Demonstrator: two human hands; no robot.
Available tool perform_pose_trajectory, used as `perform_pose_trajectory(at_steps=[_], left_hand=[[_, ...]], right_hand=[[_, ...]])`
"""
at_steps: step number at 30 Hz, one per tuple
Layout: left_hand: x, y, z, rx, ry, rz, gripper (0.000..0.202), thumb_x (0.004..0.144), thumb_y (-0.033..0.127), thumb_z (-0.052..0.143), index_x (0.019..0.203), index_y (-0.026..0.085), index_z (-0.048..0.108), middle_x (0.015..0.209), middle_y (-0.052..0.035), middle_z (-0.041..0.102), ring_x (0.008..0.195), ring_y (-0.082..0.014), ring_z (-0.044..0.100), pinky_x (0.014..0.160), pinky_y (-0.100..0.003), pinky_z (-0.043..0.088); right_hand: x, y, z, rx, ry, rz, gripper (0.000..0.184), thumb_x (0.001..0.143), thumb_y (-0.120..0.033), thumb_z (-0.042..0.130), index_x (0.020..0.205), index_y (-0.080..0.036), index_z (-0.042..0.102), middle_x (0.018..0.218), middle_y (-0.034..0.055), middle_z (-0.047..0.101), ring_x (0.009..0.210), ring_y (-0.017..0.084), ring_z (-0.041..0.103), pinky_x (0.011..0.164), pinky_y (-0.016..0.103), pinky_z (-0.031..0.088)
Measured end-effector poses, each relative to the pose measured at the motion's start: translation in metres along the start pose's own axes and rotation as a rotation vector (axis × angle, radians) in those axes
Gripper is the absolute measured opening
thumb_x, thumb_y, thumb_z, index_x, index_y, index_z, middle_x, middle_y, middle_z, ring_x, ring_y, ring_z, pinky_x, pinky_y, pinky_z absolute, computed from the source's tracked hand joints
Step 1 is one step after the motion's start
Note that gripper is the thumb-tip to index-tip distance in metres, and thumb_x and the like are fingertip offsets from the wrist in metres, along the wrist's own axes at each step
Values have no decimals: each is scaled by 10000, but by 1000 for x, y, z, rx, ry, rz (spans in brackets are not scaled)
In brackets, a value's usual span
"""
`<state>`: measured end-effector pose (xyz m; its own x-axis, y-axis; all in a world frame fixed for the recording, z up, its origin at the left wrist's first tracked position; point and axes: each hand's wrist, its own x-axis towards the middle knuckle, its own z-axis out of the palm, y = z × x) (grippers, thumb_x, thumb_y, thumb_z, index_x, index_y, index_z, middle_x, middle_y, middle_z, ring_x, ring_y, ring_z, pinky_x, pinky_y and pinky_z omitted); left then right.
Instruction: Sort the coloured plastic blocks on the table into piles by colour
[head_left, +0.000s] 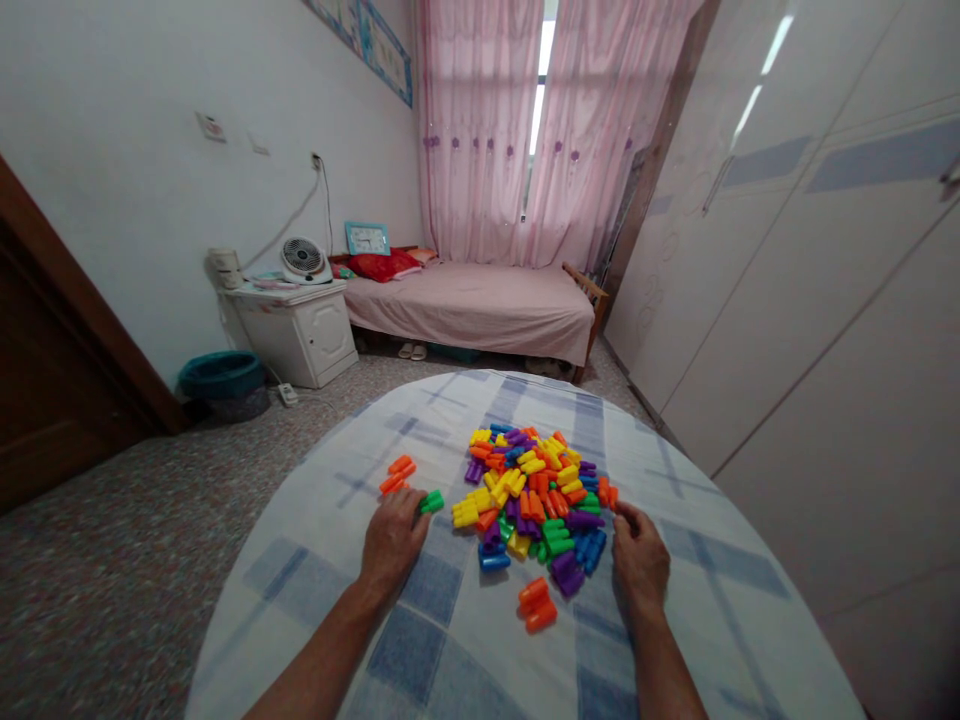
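Observation:
A heap of plastic toy blocks point(536, 478), shaped like joined tubes in yellow, orange, purple, green and blue, covers the middle of the round table. At its left, my left hand point(391, 540) is closed, with a green block point(432, 501) between thumb and index finger. Just beyond those fingertips lie orange blocks point(402, 466), partly hidden by the hand. My right hand point(642, 560) is closed at the heap's right edge, its fingertips pinching an orange block point(612, 496). Nearer to me, a separate orange block point(537, 605) lies in front of the heap.
A blue-and-white checked cloth point(300, 640) covers the table. Past it stand a bed point(480, 300), a white cabinet point(300, 335) with a fan point(304, 257), and a teal bin point(223, 380). A tall wardrobe point(810, 330) lines the right side.

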<state>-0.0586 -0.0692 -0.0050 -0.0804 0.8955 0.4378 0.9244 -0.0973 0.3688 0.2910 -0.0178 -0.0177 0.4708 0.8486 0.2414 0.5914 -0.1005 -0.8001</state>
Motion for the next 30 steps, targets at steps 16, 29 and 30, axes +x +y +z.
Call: perform_pose_trajectory(at_steps=[16, 29, 30], left_hand=[[111, -2, 13, 259, -93, -89, 210, 818, 263, 522, 980, 194, 636, 972, -69, 644, 945, -221, 577, 812, -318, 445], [101, 42, 37, -131, -67, 43, 247, 815, 217, 515, 1027, 163, 629, 1064, -83, 632, 1032, -194, 566, 936, -312, 437], [100, 46, 40, -179, -80, 32, 245, 817, 224, 516, 1024, 157, 629, 1047, -84, 634, 1015, -193, 575, 928, -314, 445]], right_hand=[[0, 0, 1, -49, -28, 4, 428, 781, -361, 376, 1081, -199, 634, 1094, 70, 655, 968, 227, 594, 828, 322, 414], [1, -4, 2, -97, -23, 0, 432, 787, -385, 364, 1066, -203, 639, 1077, 69, 661, 939, 224, 597, 801, 321, 418], [1, -4, 1, -91, -24, 2, 429, 785, -384, 368, 1063, -204, 640, 1074, 68, 663, 938, 223, 597, 799, 319, 419]])
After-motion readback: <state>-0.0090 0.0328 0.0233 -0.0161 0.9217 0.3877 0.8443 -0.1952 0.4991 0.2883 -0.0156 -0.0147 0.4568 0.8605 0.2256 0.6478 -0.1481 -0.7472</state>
